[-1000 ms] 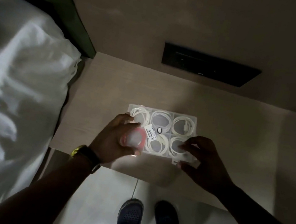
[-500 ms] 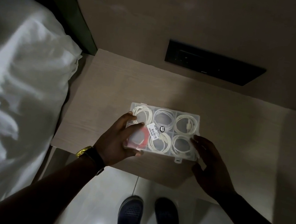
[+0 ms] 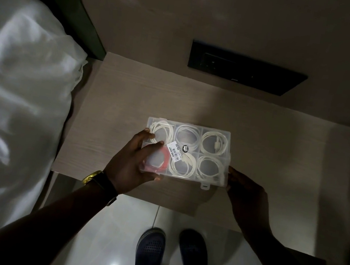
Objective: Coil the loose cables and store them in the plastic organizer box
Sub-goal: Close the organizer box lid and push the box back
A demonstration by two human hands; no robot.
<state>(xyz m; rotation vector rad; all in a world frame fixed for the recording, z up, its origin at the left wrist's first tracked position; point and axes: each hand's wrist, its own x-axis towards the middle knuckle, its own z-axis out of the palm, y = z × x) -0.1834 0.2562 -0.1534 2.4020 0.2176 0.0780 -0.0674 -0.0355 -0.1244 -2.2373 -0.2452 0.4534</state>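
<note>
Gripping the organizer box at both ends, hands flank its "59.00" price sticker

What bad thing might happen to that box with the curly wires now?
The organizer box sits close to the near edge of the bedside table, so a push from the left hand or right hand might tip it onto the floor. Its latch tab may not be snapped, so cables could spill.
</note>
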